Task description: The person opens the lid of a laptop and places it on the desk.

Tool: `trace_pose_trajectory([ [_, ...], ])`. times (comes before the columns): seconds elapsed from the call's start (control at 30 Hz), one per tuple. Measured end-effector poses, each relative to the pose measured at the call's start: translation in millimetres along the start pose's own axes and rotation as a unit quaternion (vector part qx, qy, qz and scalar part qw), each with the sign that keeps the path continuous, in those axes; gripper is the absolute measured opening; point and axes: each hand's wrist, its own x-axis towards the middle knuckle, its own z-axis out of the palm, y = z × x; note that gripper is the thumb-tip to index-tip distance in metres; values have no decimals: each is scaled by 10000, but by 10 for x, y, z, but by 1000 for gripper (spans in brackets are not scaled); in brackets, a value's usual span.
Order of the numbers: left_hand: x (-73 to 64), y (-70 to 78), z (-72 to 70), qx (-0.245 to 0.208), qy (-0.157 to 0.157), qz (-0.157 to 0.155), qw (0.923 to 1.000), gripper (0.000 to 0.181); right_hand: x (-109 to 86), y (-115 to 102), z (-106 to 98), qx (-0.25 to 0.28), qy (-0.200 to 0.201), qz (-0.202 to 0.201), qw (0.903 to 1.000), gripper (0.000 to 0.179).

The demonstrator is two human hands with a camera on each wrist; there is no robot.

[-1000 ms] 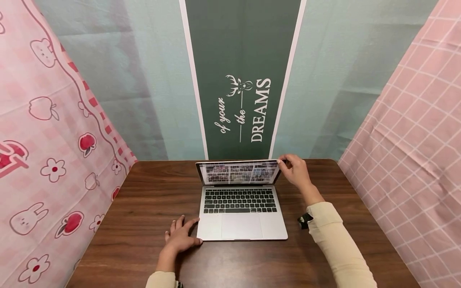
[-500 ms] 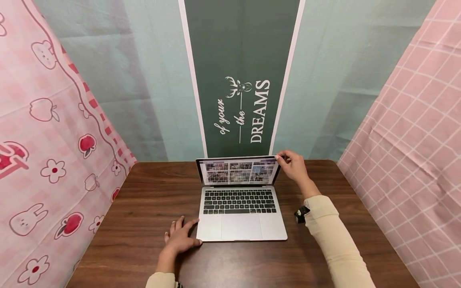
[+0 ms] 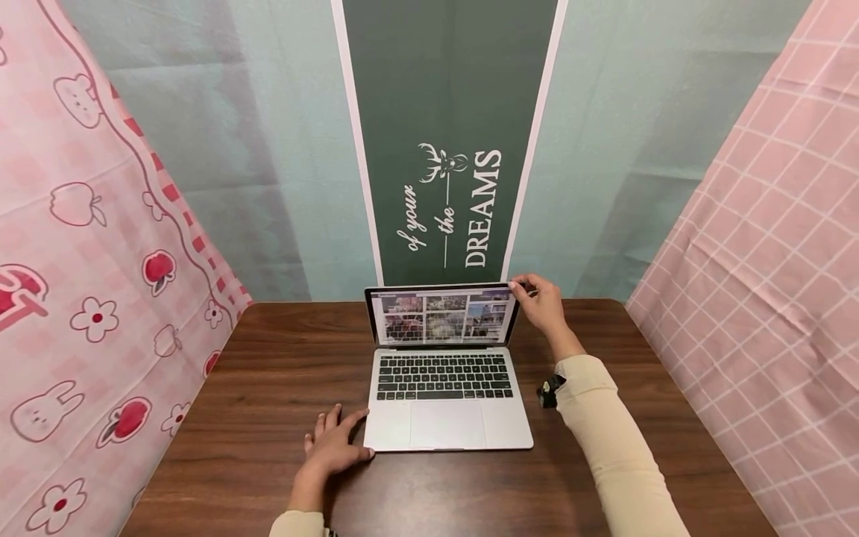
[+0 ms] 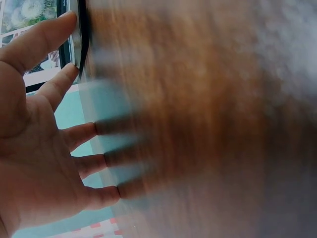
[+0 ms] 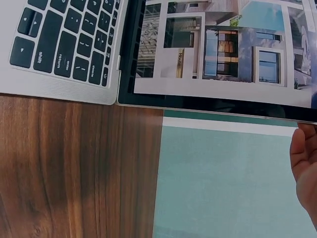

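Observation:
A silver laptop (image 3: 448,425) with a black keyboard lies on the wooden table, its lit screen (image 3: 444,317) tilted up and showing a grid of pictures. My right hand (image 3: 543,304) pinches the lid's top right corner between thumb and fingers. In the right wrist view only part of that hand (image 5: 307,163) shows, right at the lid's edge. My left hand (image 3: 332,445) rests on the table at the base's front left corner, fingers spread. Thumb and index fingertip of the left hand (image 4: 39,144) touch the base's edge in the left wrist view.
The brown wooden table (image 3: 275,365) ends at a grey-green curtain (image 3: 282,149) with a dark printed panel, close behind the lid. Pink patterned cloth (image 3: 101,261) hangs on the left, and pink checked cloth (image 3: 758,261) on the right.
My right hand has moved back and slightly left with the lid corner, raising the screen to a wider angle, so more of its pictures show. My left hand has stayed at the base's corner.

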Motion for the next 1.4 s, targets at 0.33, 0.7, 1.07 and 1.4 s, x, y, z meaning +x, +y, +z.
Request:
trace_pose_trajectory([
  [0.33, -8, 14, -10, 15, 14, -9, 10000, 70, 97, 41, 29, 333, -14, 254, 9991, 21],
  [0.7, -16, 9, -9, -35, 53, 17, 10000, 70, 174, 46, 49, 583, -152, 672, 9959, 21],
  [1.07, -16, 9, -12, 2, 65, 10, 10000, 70, 250, 110, 244, 1746, 700, 1561, 9697, 18],
  [1.4, -16, 10, -18, -19, 63, 9, 10000, 70, 309, 80, 325, 2330, 679, 2471, 9381, 27],
])
